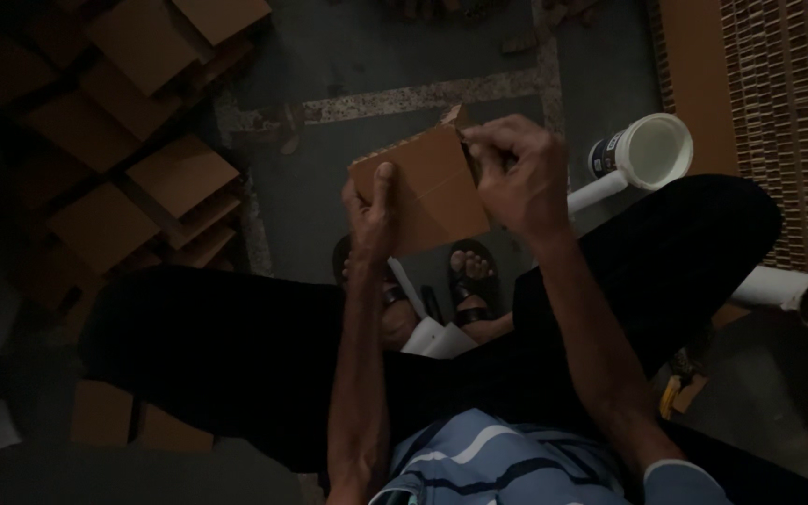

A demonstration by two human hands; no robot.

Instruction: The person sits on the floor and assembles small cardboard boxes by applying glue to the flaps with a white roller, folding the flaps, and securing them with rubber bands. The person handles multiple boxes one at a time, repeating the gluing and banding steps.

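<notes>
Left hand grips the lower-left edge of a flat brown corrugated cardboard square, thumb on its face; right hand is closed, pinching the square's upper-right corner. The square tilts between both hands. Right of the right hand stands a white plastic pot; left of the left hand, folded brown cardboard pieces on the floor.

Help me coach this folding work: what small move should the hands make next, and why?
Probably press the flap flat. The left hand steadies the cardboard piece at its edge, while the right hand pinches its raised top corner, not yet folded down.
</notes>
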